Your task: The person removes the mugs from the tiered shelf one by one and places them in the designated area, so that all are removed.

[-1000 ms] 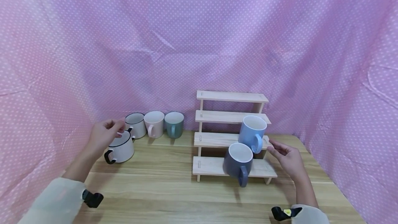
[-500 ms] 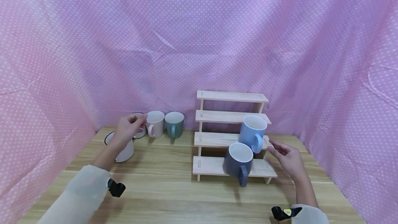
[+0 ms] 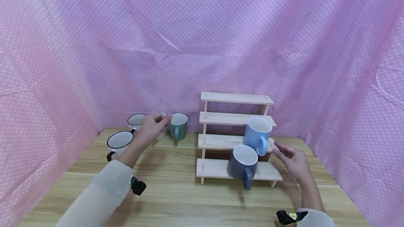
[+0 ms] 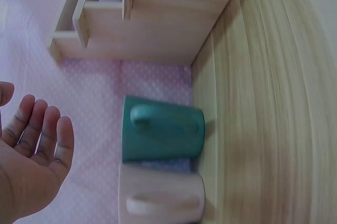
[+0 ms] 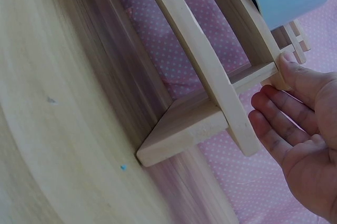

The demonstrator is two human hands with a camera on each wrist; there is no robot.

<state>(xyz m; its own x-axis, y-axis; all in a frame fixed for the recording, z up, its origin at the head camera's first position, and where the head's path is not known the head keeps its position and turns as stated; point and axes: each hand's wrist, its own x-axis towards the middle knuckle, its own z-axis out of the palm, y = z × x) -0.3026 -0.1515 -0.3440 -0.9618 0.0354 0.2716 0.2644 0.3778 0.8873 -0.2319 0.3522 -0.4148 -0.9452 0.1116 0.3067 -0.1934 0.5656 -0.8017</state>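
Observation:
My left hand (image 3: 151,129) hovers over the pale pink mug (image 4: 160,190), partly hiding it in the head view. Its fingers are loosely bent and hold nothing, as the left wrist view shows. Just right of it stands a green mug (image 3: 179,131). With thumb and fingers, my right hand (image 3: 296,164) pinches the right end of a shelf board on the four-step wooden stand (image 3: 214,168). On that board sits a light blue mug (image 3: 255,134), its handle turned forward. A dark grey mug (image 3: 240,165) rests on the lowest step, handle toward me.
Two white enamel mugs with black rims stand at the left, one at the back (image 3: 136,119) and one nearer (image 3: 120,140), partly behind my left forearm. The stand's top two boards (image 3: 236,97) hold no mugs. A pink dotted curtain (image 3: 202,45) hangs behind the wooden table (image 3: 176,192).
My left hand has moved right, from above the nearer white mug past the back white mug to the pink mug. My right hand has stayed at the stand; the mugs have not moved.

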